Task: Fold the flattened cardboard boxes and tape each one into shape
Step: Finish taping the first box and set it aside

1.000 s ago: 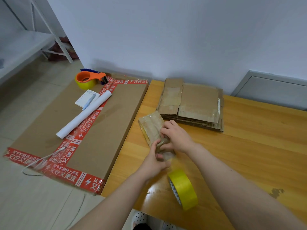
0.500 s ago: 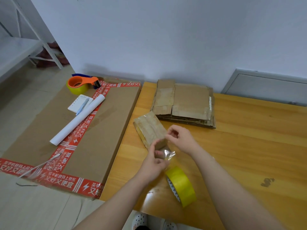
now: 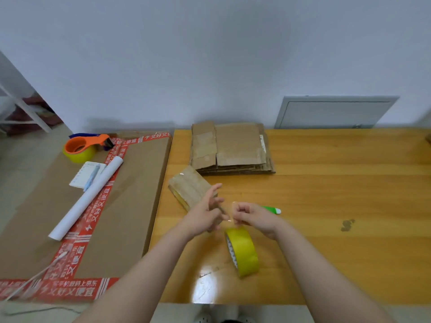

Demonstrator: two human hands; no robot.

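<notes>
One small box looks finished. It sits on the table just in front of the stack of flattened cardboard, wrapped in glossy tape and standing in shape. Most of the job, by my reading, lies ahead of you: that stack is several sheets thick and none of it is folded.

Your left hand hovers over the box's near corner with its fingers spread and mostly straight, gripping nothing that I can make out. Your right hand has its fingers curled in, pinching what appears to be a short strip of clear tape between the two hands. Blur keeps me from saying whether your left fingertips touch it.

The yellow tape roll stands on edge just below your hands, and a green-and-white tool lies beyond your right knuckles. Judging from this, you either press that strip onto the box as a last seal or discard it, then take the next sheet from the stack.
</notes>
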